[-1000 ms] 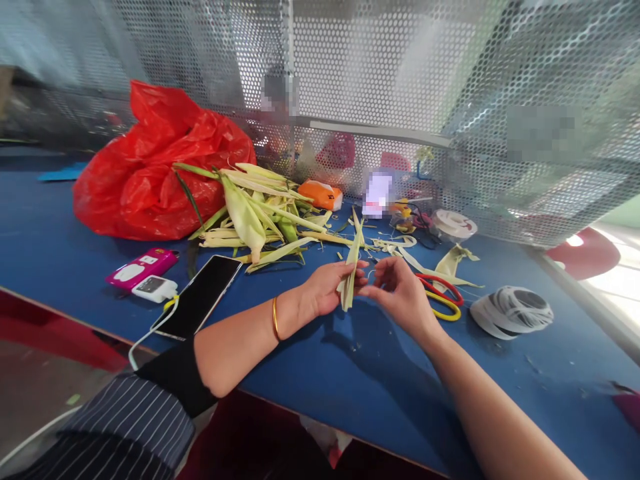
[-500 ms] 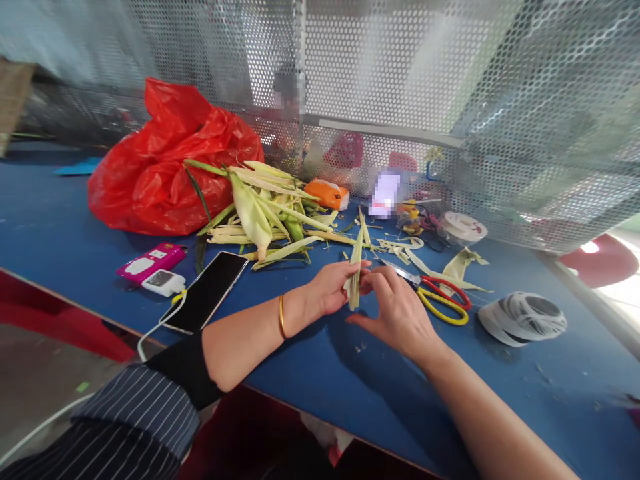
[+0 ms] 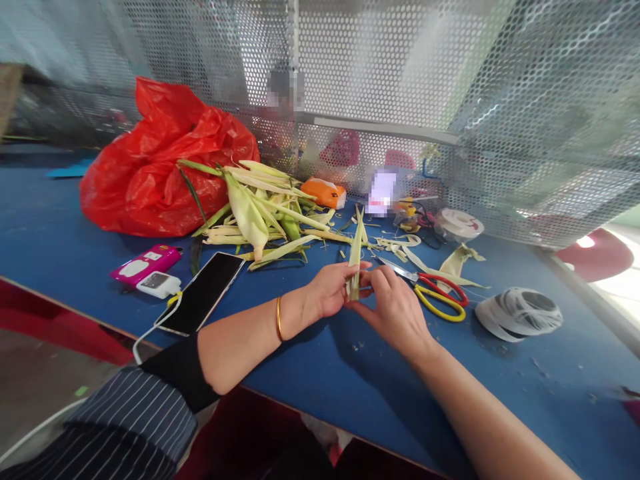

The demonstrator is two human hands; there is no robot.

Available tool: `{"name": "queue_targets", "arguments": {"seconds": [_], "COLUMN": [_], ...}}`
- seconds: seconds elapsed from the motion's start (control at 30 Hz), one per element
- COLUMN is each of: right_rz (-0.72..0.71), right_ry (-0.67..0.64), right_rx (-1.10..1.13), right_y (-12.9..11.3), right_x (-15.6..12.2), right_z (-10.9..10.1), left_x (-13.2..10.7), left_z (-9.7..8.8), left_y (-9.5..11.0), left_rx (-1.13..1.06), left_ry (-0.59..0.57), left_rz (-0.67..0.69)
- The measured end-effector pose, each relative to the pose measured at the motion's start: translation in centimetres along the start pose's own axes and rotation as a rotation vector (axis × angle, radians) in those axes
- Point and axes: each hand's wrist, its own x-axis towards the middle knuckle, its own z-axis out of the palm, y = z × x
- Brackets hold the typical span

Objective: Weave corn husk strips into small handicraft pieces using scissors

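A pale green corn husk strip (image 3: 356,250) stands nearly upright between my hands, above the blue table (image 3: 300,373). My left hand (image 3: 334,288) pinches it from the left, thumb across its middle. On the other side my right hand (image 3: 393,303) has its thumb and fingers closed on the strip's lower end; some of these fingertips are hidden. Scissors (image 3: 435,291) with one red and one yellow handle lie just beyond my right hand. Behind my left hand spreads a pile of corn husks (image 3: 250,217), green and yellowish.
A red plastic bag (image 3: 165,167) sits at the back left. Nearer are a black phone (image 3: 205,290) and a pink power bank (image 3: 145,263) with a white cable. An orange packet (image 3: 324,193), a lit phone (image 3: 382,191), a tape roll (image 3: 460,224) and a greyish-white roll (image 3: 517,315) stand around.
My right thumb has come up against the lower end of the husk strip, closing the gap there. The whole view has shifted slightly.
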Motion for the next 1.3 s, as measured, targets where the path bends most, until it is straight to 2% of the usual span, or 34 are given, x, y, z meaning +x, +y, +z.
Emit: {"name": "queue_targets", "arguments": {"seconds": [0.2,0.3,0.6,0.93,1.3], "right_rz": [0.004,-0.003,-0.080,-0.326,-0.266], "right_ry": [-0.009,0.038,0.094,0.088,0.149], "right_rx": [0.036,0.100,-0.095,-0.269,-0.190], "right_y": [0.0,-0.1,-0.4,-0.4,0.0], "right_x": [0.3,0.4,0.3,0.1,0.0], "right_z": [-0.7,-1.1,-0.8,-0.8,-0.7], "left_x": [-0.3,-0.6,-1.0,-1.4,-0.7], "left_z": [0.1,0.3,1.0,1.2,0.4], "left_y": [0.2,0.4,-0.4,-0.7,-0.2], "left_rx": [0.026,0.060,0.027,0.056,0.009], "left_ry": [0.004,0.018,-0.004,-0.007,-0.101], "left_rz": [-0.002,0.011,0.008,-0.124,-0.181]}}
